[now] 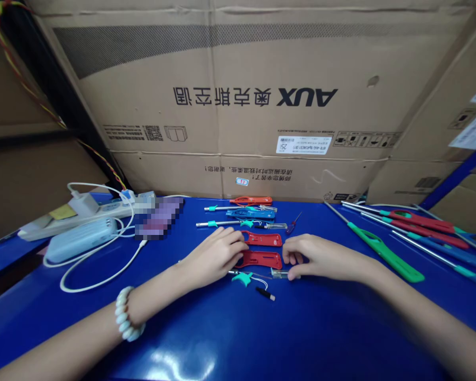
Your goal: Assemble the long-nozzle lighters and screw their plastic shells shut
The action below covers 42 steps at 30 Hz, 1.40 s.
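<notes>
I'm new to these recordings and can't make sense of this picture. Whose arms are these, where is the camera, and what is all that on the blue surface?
The one picture comes from a camera worn on a person's head, looking down at their own bare hands. The left hand, with a bead bracelet at the wrist, and the right hand both rest on a blue table. Between them lies a red plastic handle, which both hands touch at its ends; neither clearly lifts it. The right fingers are close to a small clear piece. Beyond lie similar red and blue tools. Long-shafted tools lie to the right, a power strip to the left, a cardboard box behind.
</notes>
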Tool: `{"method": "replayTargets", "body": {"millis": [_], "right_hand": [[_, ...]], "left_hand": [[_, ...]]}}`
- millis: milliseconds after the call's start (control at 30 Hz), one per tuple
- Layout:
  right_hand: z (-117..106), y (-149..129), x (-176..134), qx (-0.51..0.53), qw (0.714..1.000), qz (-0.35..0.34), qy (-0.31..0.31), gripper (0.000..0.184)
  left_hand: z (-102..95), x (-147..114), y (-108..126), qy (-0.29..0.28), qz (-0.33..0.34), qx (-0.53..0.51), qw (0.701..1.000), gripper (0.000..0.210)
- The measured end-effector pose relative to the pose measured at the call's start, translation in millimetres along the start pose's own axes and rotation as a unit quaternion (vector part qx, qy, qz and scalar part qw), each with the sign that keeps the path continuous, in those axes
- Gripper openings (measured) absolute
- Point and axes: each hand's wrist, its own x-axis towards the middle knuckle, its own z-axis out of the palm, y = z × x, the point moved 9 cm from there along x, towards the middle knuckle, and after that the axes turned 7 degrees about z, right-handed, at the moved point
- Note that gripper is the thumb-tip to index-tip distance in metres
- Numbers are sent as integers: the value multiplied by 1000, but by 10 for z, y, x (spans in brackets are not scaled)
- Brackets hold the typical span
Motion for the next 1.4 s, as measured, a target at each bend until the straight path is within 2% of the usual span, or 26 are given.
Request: {"method": "replayTargets", "body": {"millis": [267,367,533,733,833,967,1067,1133,1233,1400], "right_hand": [[117,58,6,-24,998,33,-43,14],[124,114,-5,-24,997,50,-62,15],[107,140,-16,-30,996,54,-67,15],[126,131,-22,-18,996,52,-71,15],[122,110,-32,1,996,45,-78,16],[99,69,-45,53,994,28,-92,13],[45,27,-33,176,981,7,-82,16],[12,16,-6,265,962,0,-65,19],[-40,-5,54,326,945,-20,-13,22],[-92,-75,116,291,950,-48,101,20]], "left_hand": [[183,700,-74,24,-20,-3,1000,14],[256,832,-101,26,-19,-6,999,8],[306,896,-117,23,-10,-22,999,4],[356,915,-167,38,-12,-89,995,11],[286,898,-215,65,-24,-151,986,13],[84,752,-265,125,-53,-267,954,9],[-2,545,-286,165,-82,-363,913,8],[5,404,-299,181,-105,-414,886,13],[54,252,-323,195,-132,-462,855,20],[76,163,-346,200,-153,-507,824,25]]}}
